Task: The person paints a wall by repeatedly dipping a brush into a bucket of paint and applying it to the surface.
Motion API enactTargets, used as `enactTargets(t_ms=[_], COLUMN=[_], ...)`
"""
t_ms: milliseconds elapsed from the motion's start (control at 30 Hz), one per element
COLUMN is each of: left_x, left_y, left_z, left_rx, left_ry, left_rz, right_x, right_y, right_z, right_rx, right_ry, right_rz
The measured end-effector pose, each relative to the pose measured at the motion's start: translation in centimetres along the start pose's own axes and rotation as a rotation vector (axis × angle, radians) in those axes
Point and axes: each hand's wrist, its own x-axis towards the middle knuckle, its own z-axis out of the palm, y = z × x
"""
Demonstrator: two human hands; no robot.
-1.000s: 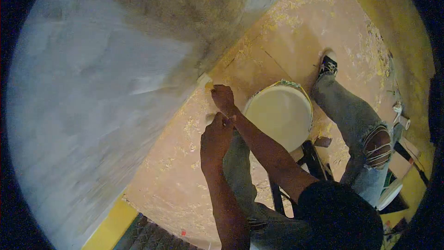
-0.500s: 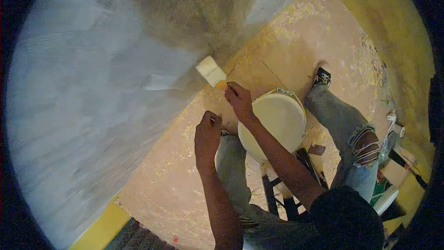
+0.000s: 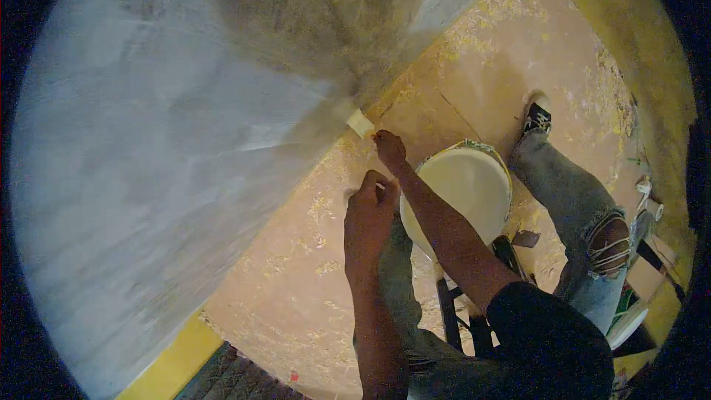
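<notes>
My right hand (image 3: 390, 150) grips a wide paintbrush (image 3: 361, 124) by its handle. The brush's pale, paint-coated bristles lie at the lower edge of the grey-painted wall (image 3: 185, 141), where it meets the floor. Closer to me, my left hand (image 3: 370, 196) is held up with its fingers curled and pressed together; a small pale bit shows at the fingertips, too small to name. Below my right forearm stands a round bucket (image 3: 508, 178) of cream-coloured paint, its rim smeared. The forearm hides part of it.
Pinkish floor (image 3: 296, 274) with yellow flaking patches runs along the wall. A black-legged stool (image 3: 449, 311) is beneath me. My sneaker (image 3: 537, 115) is right of the bucket. A dark scrap (image 3: 526, 238) and assorted items, including a white lid-like disc (image 3: 628, 326), lie at right.
My right hand has brought the paintbrush down and right in view, its bristles now at the wall's bottom edge. My left hand appears further right. The whole view has shifted slightly.
</notes>
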Motion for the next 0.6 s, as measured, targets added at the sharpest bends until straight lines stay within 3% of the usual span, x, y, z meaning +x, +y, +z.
enactTargets(t_ms=[67,100,167,267,400,467,600], left_x=[0.2,0.3,0.4,0.4,0.2,0.2,0.2], left_y=[0.0,-0.3,-0.5,-0.1,0.1,-0.3,-0.7], left_z=[0.4,0.7,0.9,0.8,0.9,0.9,0.6], left_rx=[0.006,-0.006,-0.018,0.002,0.006,-0.005,-0.026], left_ry=[-0.017,-0.009,0.0,-0.01,-0.039,-0.014,-0.051], left_rz=[0.009,0.013,0.016,0.021,-0.001,0.03,-0.013], right_x=[-0.1,-0.1,-0.5,-0.2,0.0,0.2,1.4], right_y=[1.5,0.8,-1.8,-3.3,-3.4,-3.7,-3.7], right_z=[1.2,0.6,-1.4,-0.9,0.4,0.1,-2.6], right_rx=[-0.45,-0.449,-0.21,-0.251,-0.192,-0.201,-0.253], right_ry=[0.04,0.042,-0.112,-0.165,-0.145,-0.053,-0.092], right_rz=[-0.278,-0.277,0.063,0.221,0.197,0.054,-0.125])
